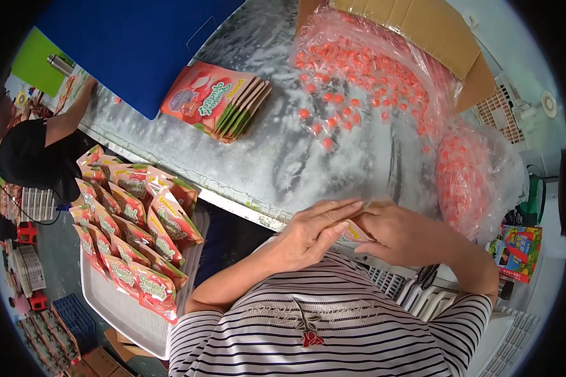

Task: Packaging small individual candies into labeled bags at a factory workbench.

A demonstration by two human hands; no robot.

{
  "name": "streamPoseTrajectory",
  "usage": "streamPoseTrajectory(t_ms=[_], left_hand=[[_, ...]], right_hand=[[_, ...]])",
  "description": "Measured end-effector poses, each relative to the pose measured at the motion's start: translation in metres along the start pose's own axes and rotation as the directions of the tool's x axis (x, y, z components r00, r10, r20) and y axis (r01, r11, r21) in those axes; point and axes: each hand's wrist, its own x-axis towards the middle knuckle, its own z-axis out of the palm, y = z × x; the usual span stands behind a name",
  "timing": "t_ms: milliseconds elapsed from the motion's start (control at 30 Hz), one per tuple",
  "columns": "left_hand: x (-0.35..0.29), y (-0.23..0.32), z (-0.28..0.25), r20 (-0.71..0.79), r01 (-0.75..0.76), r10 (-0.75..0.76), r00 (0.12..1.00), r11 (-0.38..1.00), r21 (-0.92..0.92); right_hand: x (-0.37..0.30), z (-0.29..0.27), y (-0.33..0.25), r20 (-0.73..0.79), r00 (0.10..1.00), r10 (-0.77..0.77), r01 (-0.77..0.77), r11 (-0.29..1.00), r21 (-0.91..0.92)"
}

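Pale pink and white, what seems to be a pouch is showing only partly between the two hands, at the near edge of the grey table. The left hand is lying with fingers straight and together, their tips meeting the right hand, whose fingertips are blurring; whether either is clamping it, one cannot tell. Flat printed packets are lying stacked beyond, wrapped red pieces are spreading before a cardboard box, and upright packets are crowding a white tray at left.
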Motion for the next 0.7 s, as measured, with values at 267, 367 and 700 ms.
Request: streamPoseTrajectory(t_ms=[267, 367, 700], left_hand=[[-0.004, 0.002, 0.005, -0.085, 0.041, -0.047, 0.995, 0.997, -0.072], [-0.002, 0.011, -0.001, -0.096, 0.204, -0.222, 0.970, 0.965, -0.162], [-0.003, 0.007, 0.000, -0.057, 0.358, -0.362, 0.931, 0.931, -0.065]], right_hand=[[0.013, -0.001, -0.004, 0.282, 0.954, 0.101, -0.131, 0.987, 0.091], [0.005, 0.008, -0.001, -0.248, 0.959, -0.140, 0.121, 0.989, -0.089], [0.006, 0.014, 0.017, -0.139, 0.989, 0.047, -0.047, 0.999, 0.000]])
